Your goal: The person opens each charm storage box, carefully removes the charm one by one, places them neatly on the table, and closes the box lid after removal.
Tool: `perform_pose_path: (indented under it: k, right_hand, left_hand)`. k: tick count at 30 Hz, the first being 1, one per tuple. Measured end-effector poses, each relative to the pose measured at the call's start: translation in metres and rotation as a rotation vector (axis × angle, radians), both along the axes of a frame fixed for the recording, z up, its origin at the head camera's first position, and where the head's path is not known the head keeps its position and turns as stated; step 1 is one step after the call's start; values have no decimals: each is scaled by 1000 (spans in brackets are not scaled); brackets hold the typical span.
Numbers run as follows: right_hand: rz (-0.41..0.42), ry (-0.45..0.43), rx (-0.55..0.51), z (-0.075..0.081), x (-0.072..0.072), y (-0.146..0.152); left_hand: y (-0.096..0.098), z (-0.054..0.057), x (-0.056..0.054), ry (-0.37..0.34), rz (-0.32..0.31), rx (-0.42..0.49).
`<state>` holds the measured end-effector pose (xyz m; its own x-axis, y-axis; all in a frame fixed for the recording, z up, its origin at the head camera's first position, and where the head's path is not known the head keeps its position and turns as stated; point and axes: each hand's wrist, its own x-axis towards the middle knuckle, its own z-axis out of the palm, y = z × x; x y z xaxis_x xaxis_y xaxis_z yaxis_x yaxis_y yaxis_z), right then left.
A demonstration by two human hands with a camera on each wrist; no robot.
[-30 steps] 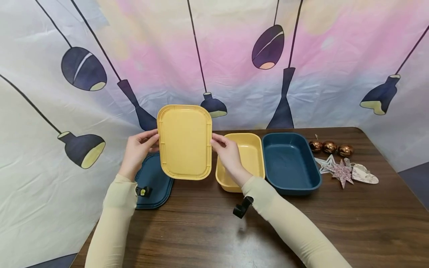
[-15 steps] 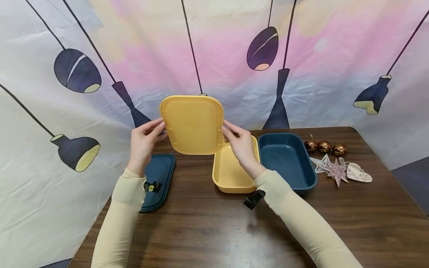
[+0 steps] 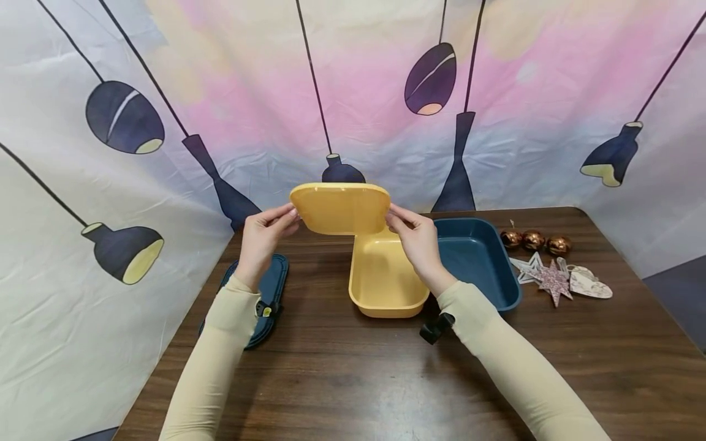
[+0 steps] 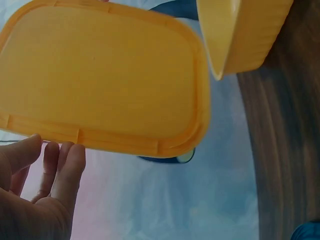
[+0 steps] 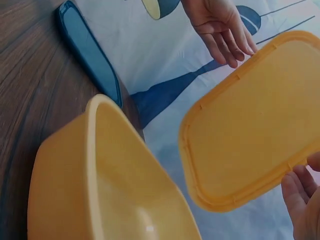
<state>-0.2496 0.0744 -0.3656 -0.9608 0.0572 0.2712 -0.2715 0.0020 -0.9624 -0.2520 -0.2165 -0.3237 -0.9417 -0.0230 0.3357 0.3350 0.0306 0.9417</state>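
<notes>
Between both hands a yellow rectangular lid (image 3: 341,209) is held in the air, tilted, over the far left part of a yellow box (image 3: 388,278). My left hand (image 3: 261,244) pinches the lid's left edge with thumb and fingers. On the opposite edge my right hand (image 3: 417,245) grips it the same way. The left wrist view shows the lid's rimmed underside (image 4: 105,75) with the fingers at its border. In the right wrist view, the box's open top (image 5: 135,190) faces up near the lid, apart from it.
A dark blue box (image 3: 474,260) stands right of the yellow one. Dark blue lids (image 3: 270,285) lie at the left, partly behind my left arm. Bronze baubles (image 3: 533,239), a pink glitter star (image 3: 554,283), a white star and a heart-shaped ornament (image 3: 590,283) lie on the wooden table (image 3: 342,380).
Both hands have moved right with the yellow lid, bringing it toward the yellow box. The lid has tipped from nearly upright to a flatter tilt.
</notes>
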Motion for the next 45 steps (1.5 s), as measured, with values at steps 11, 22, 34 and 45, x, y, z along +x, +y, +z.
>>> perform_pose_path:
  k: [11,22,34,45]
  right_hand:
    - [-31,-77,22,-19,0,20]
    - [-70,-121,68,-40,9,34]
    - [-75,-114,275,-59,26,52]
    - [-29,-99,405,-69,35,62]
  left_hand:
    - [18,-22,-1,-84,-48,-109]
    - [26,-42,3,-205,-126,-214]
    - [36,-64,14,-283,-192,-292]
    - [49,-78,31,-219,-109,-630]
